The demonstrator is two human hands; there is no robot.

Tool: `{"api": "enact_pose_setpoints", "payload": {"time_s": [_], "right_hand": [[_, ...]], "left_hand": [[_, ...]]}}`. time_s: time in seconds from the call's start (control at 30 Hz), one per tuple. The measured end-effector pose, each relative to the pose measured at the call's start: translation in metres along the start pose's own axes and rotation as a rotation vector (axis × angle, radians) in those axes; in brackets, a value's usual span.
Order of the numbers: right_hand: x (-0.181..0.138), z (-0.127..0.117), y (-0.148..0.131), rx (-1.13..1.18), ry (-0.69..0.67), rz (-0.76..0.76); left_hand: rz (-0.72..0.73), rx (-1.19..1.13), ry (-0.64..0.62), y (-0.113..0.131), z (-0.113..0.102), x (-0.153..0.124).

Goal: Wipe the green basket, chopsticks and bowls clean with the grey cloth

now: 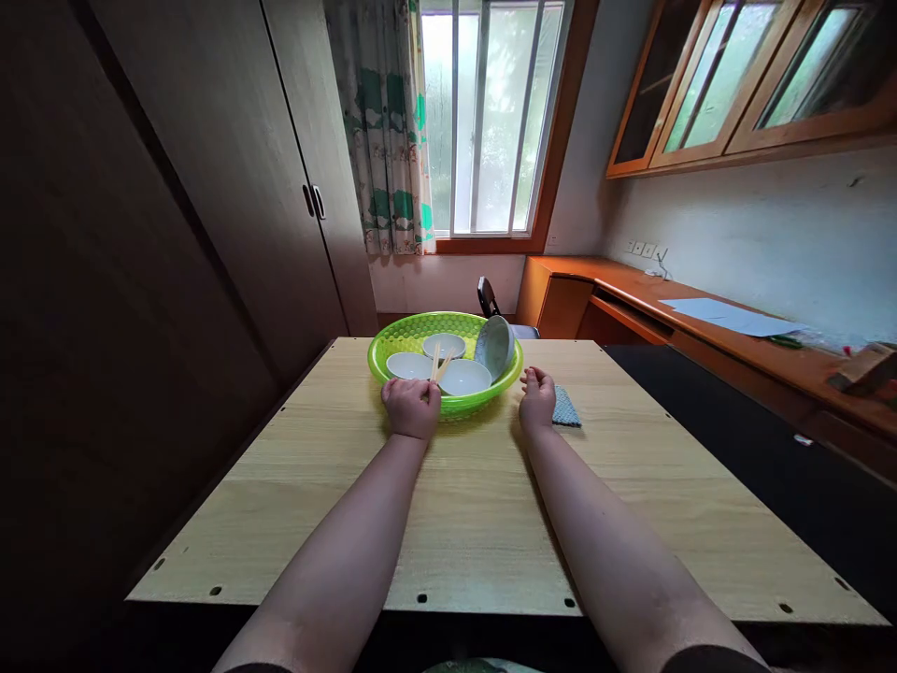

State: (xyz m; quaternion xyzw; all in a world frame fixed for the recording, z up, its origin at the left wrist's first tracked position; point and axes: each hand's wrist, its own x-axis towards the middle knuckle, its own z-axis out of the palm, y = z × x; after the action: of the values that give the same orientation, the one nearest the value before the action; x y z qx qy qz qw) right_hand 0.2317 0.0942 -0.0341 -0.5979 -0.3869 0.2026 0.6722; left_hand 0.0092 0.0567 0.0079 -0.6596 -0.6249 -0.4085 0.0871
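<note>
Head view: near the far edge of the surface [476, 505] sits the green basket [477, 403], holding bowls [466, 376] and chopsticks [440, 363]. My left hand [412, 408] curls its fingers at the near rim, by the chopsticks; my right hand [536, 400] curls loosely between basket and blue cloth [567, 408]. Whether either grips anything, I cannot tell.

Both bare forearms reach forward, the left forearm [354, 542] slanting inward, the right forearm [617, 542] likewise. The left hand [410, 408] is curled into a fist, its back upward; the right hand [536, 402], well apart from it, has loosely bent fingers.
</note>
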Motion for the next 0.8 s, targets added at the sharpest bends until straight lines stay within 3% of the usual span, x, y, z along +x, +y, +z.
{"api": "enact_pose_setpoints", "payload": {"time_s": [0.13, 0.23, 0.33, 0.43, 0.53, 0.7, 0.8], "right_hand": [[0.013, -0.015, -0.015, -0.029, 0.178, 0.050], [0.037, -0.034, -0.041, -0.205, 0.265, -0.063], [0.065, -0.047, -0.073, -0.555, 0.047, -0.189], [0.081, -0.048, -0.094, -0.813, -0.166, -0.101], [0.080, -0.037, -0.097, -0.955, -0.180, -0.096], [0.070, -0.019, -0.084, -1.104, -0.343, -0.113], [0.068, -0.014, -0.079, -1.145, -0.317, -0.100]], "left_hand": [[0.097, -0.018, -0.087, 0.009, -0.002, -0.006], [0.198, -0.059, -0.133, 0.019, -0.003, -0.012], [0.280, -0.056, -0.151, 0.029, -0.003, -0.019], [0.320, -0.048, -0.161, 0.034, -0.003, -0.022], [0.325, -0.068, -0.161, 0.034, -0.003, -0.023], [0.357, -0.061, -0.121, 0.033, -0.003, -0.024], [0.393, -0.022, -0.097, 0.034, -0.003, -0.024]]}}
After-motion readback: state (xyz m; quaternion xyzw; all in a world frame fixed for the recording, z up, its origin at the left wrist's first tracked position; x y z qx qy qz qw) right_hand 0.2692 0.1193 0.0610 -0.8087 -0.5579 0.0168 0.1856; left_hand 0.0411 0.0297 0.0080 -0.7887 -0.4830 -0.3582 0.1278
